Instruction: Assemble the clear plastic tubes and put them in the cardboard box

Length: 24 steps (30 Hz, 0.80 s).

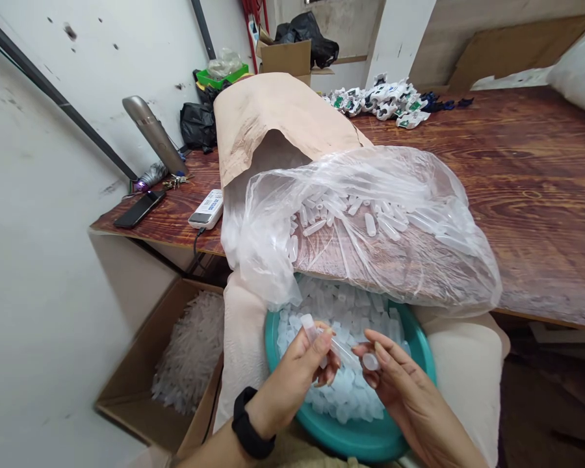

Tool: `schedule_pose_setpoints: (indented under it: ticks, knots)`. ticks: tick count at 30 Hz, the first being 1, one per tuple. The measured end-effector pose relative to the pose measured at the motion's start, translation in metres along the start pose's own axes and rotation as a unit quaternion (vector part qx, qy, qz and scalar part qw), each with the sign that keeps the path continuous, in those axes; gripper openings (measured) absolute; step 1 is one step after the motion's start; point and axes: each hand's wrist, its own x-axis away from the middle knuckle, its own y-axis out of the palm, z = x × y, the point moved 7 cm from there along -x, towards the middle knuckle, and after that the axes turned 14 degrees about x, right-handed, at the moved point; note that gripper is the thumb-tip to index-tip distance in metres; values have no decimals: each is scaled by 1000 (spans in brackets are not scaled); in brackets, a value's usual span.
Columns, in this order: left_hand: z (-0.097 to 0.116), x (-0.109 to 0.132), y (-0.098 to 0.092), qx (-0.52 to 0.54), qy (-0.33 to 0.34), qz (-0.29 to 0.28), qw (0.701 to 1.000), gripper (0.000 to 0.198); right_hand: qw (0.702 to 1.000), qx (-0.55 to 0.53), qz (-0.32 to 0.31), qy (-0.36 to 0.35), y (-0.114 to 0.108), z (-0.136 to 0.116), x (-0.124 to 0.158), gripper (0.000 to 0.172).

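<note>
My left hand [299,370] is closed around a clear plastic tube [308,326] that sticks up past my fingertips; a black band sits on that wrist. My right hand [400,383] pinches a small translucent cap [369,361] between thumb and fingers, close to the tube's lower end. Both hands hover over a teal basin [365,443] on my lap, filled with several small translucent caps [344,312]. Just above the basin, a clear plastic bag [370,227] of clear tubes spills from a brown paper sack [268,117] lying on the wooden table [531,188].
A cardboard box [127,390] of clear tubes stands on the floor at my left. On the table's left end lie a black phone [139,209], a white device [207,209], keys and a metal flask [153,133]. White packets [380,101] are heaped at the back.
</note>
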Motion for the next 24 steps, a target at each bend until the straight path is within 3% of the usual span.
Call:
schedule_pose_setpoints:
  ticks: [6, 13, 16, 19, 21, 24]
  knots:
    - [1, 5, 2, -41, 3, -7, 999, 51, 998, 29, 56, -26, -10, 2, 0, 40]
    - [0, 11, 11, -63, 12, -30, 998, 49, 948, 287, 39, -135, -7, -12, 7, 37]
    - [-1, 10, 9, -56, 13, -33, 998, 49, 961, 257, 31, -100, -8, -7, 5, 38]
    - [-1, 9, 6, -40, 18, -30, 999, 47, 981, 162, 73, -82, -15, -4, 4, 40]
    - [-1, 9, 5, -29, 22, -23, 999, 46, 983, 122, 93, -105, -17, -7, 6, 41]
    - [-2, 8, 7, -13, 38, -15, 999, 44, 970, 160, 57, -174, -7, -15, 11, 34]
